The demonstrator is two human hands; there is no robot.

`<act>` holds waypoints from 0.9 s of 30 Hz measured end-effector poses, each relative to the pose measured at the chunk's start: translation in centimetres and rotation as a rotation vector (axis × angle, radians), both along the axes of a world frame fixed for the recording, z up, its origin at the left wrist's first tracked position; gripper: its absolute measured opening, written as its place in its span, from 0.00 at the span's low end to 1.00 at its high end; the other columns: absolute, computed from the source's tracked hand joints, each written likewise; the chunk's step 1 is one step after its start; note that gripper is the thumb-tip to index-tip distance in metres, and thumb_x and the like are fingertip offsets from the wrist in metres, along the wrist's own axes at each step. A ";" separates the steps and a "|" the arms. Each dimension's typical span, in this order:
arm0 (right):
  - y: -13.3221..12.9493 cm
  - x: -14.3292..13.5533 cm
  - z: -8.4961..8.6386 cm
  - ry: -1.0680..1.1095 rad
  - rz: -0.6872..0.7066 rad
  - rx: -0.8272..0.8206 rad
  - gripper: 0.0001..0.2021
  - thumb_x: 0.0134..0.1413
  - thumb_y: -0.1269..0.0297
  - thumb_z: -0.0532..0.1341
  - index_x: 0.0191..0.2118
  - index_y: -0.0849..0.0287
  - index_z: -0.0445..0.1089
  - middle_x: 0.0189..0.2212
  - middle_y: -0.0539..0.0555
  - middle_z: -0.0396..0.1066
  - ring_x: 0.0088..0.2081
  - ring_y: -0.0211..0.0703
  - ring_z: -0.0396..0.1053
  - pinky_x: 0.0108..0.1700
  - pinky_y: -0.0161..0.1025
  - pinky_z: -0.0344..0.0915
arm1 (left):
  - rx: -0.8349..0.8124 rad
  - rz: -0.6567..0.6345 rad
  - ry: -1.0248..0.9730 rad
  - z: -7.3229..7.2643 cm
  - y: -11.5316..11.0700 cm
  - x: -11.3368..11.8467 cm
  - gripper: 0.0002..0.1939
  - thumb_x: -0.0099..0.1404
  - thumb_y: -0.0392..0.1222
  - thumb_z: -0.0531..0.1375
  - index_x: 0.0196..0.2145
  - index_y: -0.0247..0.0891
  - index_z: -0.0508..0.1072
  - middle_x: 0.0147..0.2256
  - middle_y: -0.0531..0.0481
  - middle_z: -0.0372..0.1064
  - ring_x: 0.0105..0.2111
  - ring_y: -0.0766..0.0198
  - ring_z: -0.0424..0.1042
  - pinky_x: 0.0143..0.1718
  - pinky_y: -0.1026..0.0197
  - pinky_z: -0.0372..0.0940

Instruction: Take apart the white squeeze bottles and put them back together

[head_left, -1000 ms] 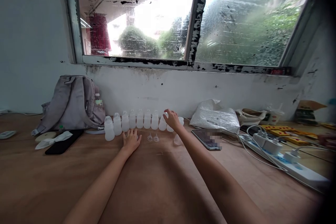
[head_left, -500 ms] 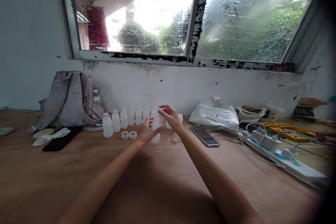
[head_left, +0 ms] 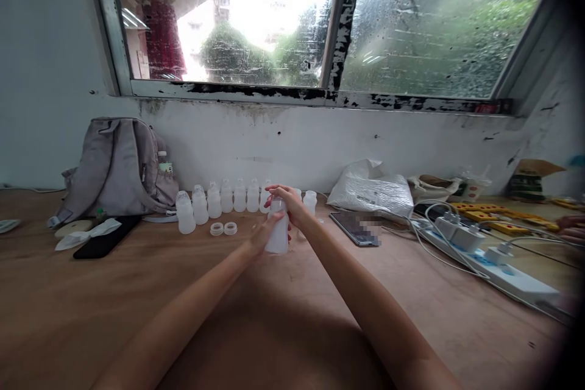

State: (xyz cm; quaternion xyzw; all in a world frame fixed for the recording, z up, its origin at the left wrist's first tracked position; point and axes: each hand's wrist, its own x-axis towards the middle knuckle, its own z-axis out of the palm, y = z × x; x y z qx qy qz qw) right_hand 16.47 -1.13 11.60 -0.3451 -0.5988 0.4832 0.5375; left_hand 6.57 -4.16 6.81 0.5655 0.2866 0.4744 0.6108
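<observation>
A frosted white baby bottle (head_left: 277, 240) stands nearly upright at the middle of the table, tilted slightly. My left hand (head_left: 264, 233) is wrapped round its body from the left. Over its top lies my right hand (head_left: 289, 200), fingers curled about the cap end and hiding it. To the left, several similar capped baby bottles (head_left: 200, 205) stand in a row along the wall. Two white screw rings (head_left: 216, 229) lie in front of that row. Just beyond my right hand stands a bottle (head_left: 310, 202) that seems to have no cap.
A phone (head_left: 354, 230) and a white plastic parcel (head_left: 372, 189) lie to the right, before a power strip (head_left: 496, 271) with trailing cables. At the left sit a grey backpack (head_left: 112, 164) and a black pouch (head_left: 107, 239). Another person's hand (head_left: 571, 229) shows at the right edge.
My left hand has closed round the bottle, which is now slightly further right. My right hand has come down onto its top. The view has shifted slightly.
</observation>
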 end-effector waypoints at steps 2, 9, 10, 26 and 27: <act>0.0 0.0 -0.1 0.108 0.040 -0.052 0.11 0.40 0.62 0.58 0.33 0.61 0.66 0.17 0.48 0.65 0.20 0.35 0.64 0.22 0.30 0.60 | -0.110 -0.085 -0.089 0.2 -0.4 0.1 0.18 0.54 0.54 0.54 0.31 0.34 0.65 0.24 0.51 0.64 0.18 0.66 0.66 0.18 0.64 0.60; 0.1 -0.4 -0.2 0.359 0.098 -0.226 0.14 0.40 0.61 0.60 0.36 0.59 0.63 0.19 0.47 0.64 0.21 0.36 0.65 0.23 0.33 0.63 | -0.243 -0.292 -0.351 0.7 -0.8 -0.4 0.19 0.56 0.52 0.52 0.36 0.32 0.66 0.26 0.50 0.64 0.19 0.69 0.65 0.19 0.65 0.63; 0.3 -0.4 -0.3 0.360 0.081 -0.244 0.13 0.40 0.61 0.60 0.35 0.59 0.63 0.19 0.47 0.64 0.21 0.36 0.65 0.22 0.32 0.63 | -0.251 -0.296 -0.361 0.6 -0.6 -0.5 0.19 0.56 0.52 0.53 0.36 0.32 0.66 0.26 0.50 0.64 0.20 0.69 0.65 0.20 0.65 0.63; 4.2 2.3 -3.2 -0.362 -0.478 0.129 0.14 0.46 0.54 0.53 0.29 0.60 0.65 0.21 0.50 0.66 0.23 0.35 0.63 0.23 0.30 0.58 | -0.079 -0.027 0.075 -4.0 3.0 -2.3 0.15 0.50 0.48 0.60 0.29 0.33 0.65 0.21 0.50 0.65 0.16 0.67 0.65 0.16 0.66 0.59; 4.6 3.0 -3.4 -0.457 -0.481 0.156 0.14 0.47 0.55 0.51 0.30 0.60 0.65 0.23 0.50 0.67 0.24 0.36 0.64 0.24 0.31 0.59 | -0.079 -0.002 0.077 -4.3 3.2 -2.6 0.16 0.50 0.49 0.60 0.29 0.33 0.65 0.21 0.51 0.65 0.16 0.68 0.65 0.16 0.66 0.59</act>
